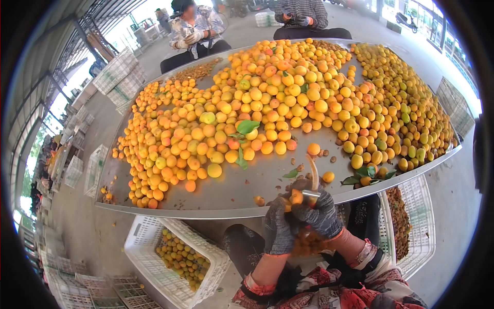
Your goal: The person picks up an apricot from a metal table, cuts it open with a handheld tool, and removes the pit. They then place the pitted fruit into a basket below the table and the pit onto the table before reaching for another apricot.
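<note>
My left hand (pixel 279 226), in a dark grey knit glove, is closed around an apricot (pixel 296 196) at the table's near edge. Right beside it, my right hand (pixel 325 215), gloved the same way, grips a tool with a curved pale handle (pixel 313 172) and a shiny metal band. The tool's working end is hidden among the fingers and fruit. Beyond my hands, a large heap of orange-yellow apricots (pixel 267 98) covers much of the metal table (pixel 226 198). A single apricot (pixel 328 176) lies just right of the tool.
Below the table at left, a white plastic crate (pixel 141 232) holds yellow-green fruit. Another white crate (pixel 419 221) at right contains brown pits (pixel 399 221). Two people sit across the table, one in a patterned top (pixel 198 31). Stacked crates (pixel 121 77) stand at left. Green leaves (pixel 248 126) lie among the fruit.
</note>
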Demonstrator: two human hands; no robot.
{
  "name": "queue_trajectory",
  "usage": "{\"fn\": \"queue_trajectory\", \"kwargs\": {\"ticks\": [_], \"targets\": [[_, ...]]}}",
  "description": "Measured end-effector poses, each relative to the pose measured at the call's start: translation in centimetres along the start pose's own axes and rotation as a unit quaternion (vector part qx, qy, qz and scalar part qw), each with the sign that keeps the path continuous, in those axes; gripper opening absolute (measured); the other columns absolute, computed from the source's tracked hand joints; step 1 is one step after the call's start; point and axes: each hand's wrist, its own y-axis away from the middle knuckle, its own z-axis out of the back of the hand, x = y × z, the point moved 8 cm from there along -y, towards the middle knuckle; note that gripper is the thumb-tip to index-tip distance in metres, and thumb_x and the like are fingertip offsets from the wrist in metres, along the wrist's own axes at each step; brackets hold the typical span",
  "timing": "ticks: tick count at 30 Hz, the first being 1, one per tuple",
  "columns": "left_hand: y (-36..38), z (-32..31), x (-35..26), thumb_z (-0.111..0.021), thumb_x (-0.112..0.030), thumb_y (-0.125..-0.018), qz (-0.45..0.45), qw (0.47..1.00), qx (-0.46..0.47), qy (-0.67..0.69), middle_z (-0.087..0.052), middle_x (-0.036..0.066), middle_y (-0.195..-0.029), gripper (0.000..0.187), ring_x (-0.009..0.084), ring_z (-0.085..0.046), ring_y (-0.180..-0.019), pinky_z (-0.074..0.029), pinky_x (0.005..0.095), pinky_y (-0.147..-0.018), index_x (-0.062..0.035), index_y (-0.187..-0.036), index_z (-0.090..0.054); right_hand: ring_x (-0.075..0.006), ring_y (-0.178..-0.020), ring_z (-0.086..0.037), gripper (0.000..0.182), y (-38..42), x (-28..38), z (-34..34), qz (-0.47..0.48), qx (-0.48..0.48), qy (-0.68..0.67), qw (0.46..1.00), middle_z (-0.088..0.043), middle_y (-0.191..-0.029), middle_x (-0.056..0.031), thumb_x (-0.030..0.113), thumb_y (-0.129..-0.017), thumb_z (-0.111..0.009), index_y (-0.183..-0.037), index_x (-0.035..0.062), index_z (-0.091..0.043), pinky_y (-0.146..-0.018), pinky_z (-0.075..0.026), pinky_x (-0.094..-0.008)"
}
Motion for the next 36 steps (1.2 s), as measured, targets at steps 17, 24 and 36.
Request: {"fn": "queue_trajectory", "kwargs": {"ticks": [17, 24, 36], "targets": [[3.1, -1.9, -3.1, -0.054, -0.012, -0.086, -0.249, 0.84, 0.062, -0.478, -0.059, 0.011, -0.103, 0.036, 0.0148, -0.056, -0.092, -0.044, 0.0267, -0.08, 0.0009, -0.119, -0.048, -0.0093, -0.05, -0.05, 0.027, 0.7, -2.5, 3.1, -0.195, -0.064, -0.264, 0.943, -0.053, -0.073, -0.0015, 0.016, -0.08, -0.058, -0.104, 0.0086, -0.048, -0.045, -0.044, -0.0224], [2.0, -4.6, -2.8, -0.05, -0.011, -0.089, -0.438, 0.623, 0.103, -0.64, -0.052, 0.013, -0.117, 0.033, 0.0195, -0.051, -0.104, -0.038, 0.0309, -0.091, 0.004, -0.119, -0.048, -0.0107, -0.066, -0.057, 0.028, 0.7, -3.1, 1.0, -0.198, -0.035, -0.346, 0.916, -0.056, -0.082, -0.0024, 0.01, -0.079, -0.061, -0.105, 0.0083, -0.049, -0.054, -0.049, -0.0241], [0.5, -5.3, -3.9, -0.051, -0.019, -0.089, -0.311, 0.813, 0.072, -0.488, -0.055, 0.008, -0.106, 0.033, 0.0141, -0.051, -0.095, -0.042, 0.0281, -0.083, -0.0006, -0.116, -0.05, -0.0106, -0.074, -0.057, 0.031, 0.9, -2.8, 1.8, -0.191, -0.035, -0.256, 0.947, -0.057, -0.087, -0.0035, 0.012, -0.079, -0.062, -0.107, 0.0046, -0.048, -0.059, -0.048, -0.0224]]}}
